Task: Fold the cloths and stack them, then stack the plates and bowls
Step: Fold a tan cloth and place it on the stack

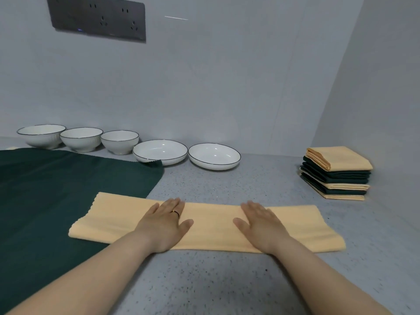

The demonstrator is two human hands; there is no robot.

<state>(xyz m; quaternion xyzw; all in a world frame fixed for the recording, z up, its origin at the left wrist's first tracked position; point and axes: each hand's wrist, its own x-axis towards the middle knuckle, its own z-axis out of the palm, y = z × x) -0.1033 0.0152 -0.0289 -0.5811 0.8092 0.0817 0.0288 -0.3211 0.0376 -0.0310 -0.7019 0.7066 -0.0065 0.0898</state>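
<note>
Cloth-folding is under way at a speckled grey counter. A person's left hand and right hand lie palms down, side by side, on a yellow cloth at twelve o'clock, just in front of them. The fingers of both hands are straight and spread, pressing the fabric flat; neither hand grasps anything. A thin ring shows on the left hand.

The yellow cloth is already a long, narrow strip lying crosswise, and its nine o'clock end rests on a dark green cloth spread open. By the look of it, this is the smoothing stage between folds. The likely next move calls for pinching the corners of one end, bringing it over to meet the other with edges squared, then carrying the bundle to the stack of folded cloths at two o'clock. The green cloth lies unfolded. Three bowls at eleven o'clock and two plates towards twelve stand separately in a row along the wall, none stacked.

How many layers the yellow strip holds cannot be told. The green cloth runs out of view at nine and six o'clock, and its far corner overlaps the front rim of the nearer plate. The number of cloths in the stack is hard to count. A socket panel on the wall is cut off at the top.
</note>
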